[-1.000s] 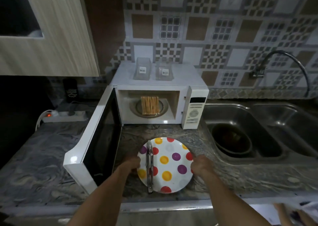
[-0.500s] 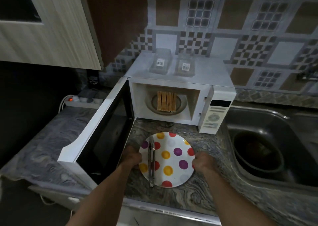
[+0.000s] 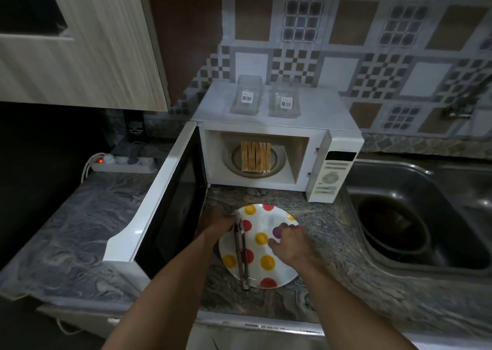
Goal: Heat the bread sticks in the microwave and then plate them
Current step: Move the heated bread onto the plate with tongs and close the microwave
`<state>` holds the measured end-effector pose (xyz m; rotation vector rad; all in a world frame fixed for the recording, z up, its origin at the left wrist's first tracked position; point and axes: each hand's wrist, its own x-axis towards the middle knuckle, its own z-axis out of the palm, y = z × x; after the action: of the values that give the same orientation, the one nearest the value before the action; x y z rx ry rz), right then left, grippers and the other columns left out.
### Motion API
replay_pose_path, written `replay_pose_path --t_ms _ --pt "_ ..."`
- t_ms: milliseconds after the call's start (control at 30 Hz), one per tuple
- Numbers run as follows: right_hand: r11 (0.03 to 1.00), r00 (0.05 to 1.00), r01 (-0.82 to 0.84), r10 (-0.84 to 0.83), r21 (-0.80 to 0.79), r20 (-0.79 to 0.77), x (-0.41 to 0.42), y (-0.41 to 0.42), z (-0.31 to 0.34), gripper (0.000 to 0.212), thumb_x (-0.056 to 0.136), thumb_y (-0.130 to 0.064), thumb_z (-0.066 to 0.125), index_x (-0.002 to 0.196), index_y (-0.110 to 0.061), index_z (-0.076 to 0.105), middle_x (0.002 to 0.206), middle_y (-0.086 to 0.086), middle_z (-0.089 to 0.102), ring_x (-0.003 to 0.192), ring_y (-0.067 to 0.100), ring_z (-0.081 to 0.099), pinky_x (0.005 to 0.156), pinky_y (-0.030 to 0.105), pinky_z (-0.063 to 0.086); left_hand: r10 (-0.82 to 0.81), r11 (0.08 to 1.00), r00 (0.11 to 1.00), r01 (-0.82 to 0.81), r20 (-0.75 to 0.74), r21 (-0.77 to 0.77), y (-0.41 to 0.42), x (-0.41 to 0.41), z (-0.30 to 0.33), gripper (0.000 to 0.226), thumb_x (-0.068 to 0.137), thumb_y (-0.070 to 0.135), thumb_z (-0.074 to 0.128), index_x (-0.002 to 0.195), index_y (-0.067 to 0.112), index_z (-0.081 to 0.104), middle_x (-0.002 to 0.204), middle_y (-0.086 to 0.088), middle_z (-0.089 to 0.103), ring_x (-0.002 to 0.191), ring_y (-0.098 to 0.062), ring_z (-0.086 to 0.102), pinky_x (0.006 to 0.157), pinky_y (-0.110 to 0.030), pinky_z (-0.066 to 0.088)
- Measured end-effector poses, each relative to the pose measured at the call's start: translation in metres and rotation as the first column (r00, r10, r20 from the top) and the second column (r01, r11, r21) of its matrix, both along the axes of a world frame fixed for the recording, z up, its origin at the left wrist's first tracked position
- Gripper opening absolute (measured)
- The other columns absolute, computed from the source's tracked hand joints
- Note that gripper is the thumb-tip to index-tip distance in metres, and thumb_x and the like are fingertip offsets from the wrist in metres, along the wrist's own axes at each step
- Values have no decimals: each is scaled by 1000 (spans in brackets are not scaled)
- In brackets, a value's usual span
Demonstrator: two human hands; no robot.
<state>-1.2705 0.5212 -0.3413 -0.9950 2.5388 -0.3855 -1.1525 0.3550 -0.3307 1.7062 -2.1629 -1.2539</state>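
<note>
Two hands of mine are at the spotted plate [image 3: 274,271], and everything else sits around them. Largest, beyond my hands and to their right, is the steel sink [image 3: 415,179], with a dark bowl [image 3: 394,232] lying in its basin. Straight ahead of my hands stands the white microwave [image 3: 314,126], its door [image 3: 159,198] swung wide open so that it stands just left of my left hand. Inside, on the turntable, the bread sticks [image 3: 255,156] lie side by side in a row, well beyond my reach as I stand. On top of the oven sit two clear containers [image 3: 249,98]. Far off to my left a power strip [image 3: 125,163] rests on the marbled counter [image 3: 80,230].

Between my hands the plate lies flat on the counter. Metal tongs [image 3: 241,254] lie across its left part, their far tips right by my left hand and their near end overhanging the rim.

My left hand [image 3: 217,223] is curled at the plate's left edge beside the tong tips; I cannot tell whether it grips the rim or the tongs. My right hand [image 3: 288,240] hovers over the plate's right side, fingers [image 3: 283,226] loosely spread, thumb pointing toward the tongs, grasping nothing.
</note>
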Motion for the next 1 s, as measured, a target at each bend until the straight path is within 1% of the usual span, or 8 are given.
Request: replay_pose_path --t_ms 200,333,467,567,700,800,900,1000 --pt "996 997 -70 69 57 25 47 -21 -9 50 94 -49 58 124 -10 58 122 11 63 111 30 62 83 33 50 -65 994 995 71 -75 87 4 -19 -9 60 88 35 68 136 4 50 134 -17 55 118 -33 56 93 -35 50" --pt "995 998 -35 30 89 60 65 -26 -19 42 99 -40 54 128 -10 55 125 13 62 114 31 61 95 39 51 -102 989 991 111 -86 97 8 -25 -13 72 84 24 74 143 6 38 141 -14 46 129 -32 47 102 -35 44" --pt "999 981 35 -39 25 189 76 -26 -21 35 96 -39 55 119 -13 59 115 12 65 106 33 61 91 39 52 -112 986 991 119 -66 113 7 -28 -27 80 72 34 80 140 9 47 138 -14 54 122 -29 56 98 -35 50" --pt "998 985 48 -52 29 163 74 -29 -31 31 100 -32 49 123 -14 60 119 11 65 108 29 61 92 40 52 -85 990 993 93 -80 102 8 -29 -27 69 77 30 77 137 8 51 134 -15 56 120 -30 58 94 -35 51" --pt "999 998 -1 -3 54 68 73 -27 -7 40 89 -36 67 117 -7 63 113 13 67 104 33 64 83 37 53 -86 987 993 96 -84 131 11 -28 -6 48 75 20 76 117 0 61 109 -21 67 87 -32 69 63 -35 57" --pt "993 977 118 -115 -8 178 62 -22 12 45 76 -47 74 103 -12 68 98 9 72 91 28 67 75 34 55 -97 975 986 121 -135 184 8 -34 16 30 84 14 69 106 -6 64 90 -24 70 63 -33 68 42 -34 55" --pt "931 849 329 -220 -156 480 49 -19 30 39 77 -51 69 91 -15 72 79 6 76 76 24 72 75 39 60 -94 981 970 129 -224 147 4 -41 47 21 81 13 72 89 -7 68 79 -22 71 63 -31 72 52 -36 60" --pt "759 528 613 -188 -218 828 35 -18 44 53 89 -55 64 102 -4 72 89 18 76 82 30 75 78 45 62 -85 969 936 157 -341 191 5 -51 71 20 79 11 73 89 -5 66 73 -21 70 61 -29 72 56 -38 61"
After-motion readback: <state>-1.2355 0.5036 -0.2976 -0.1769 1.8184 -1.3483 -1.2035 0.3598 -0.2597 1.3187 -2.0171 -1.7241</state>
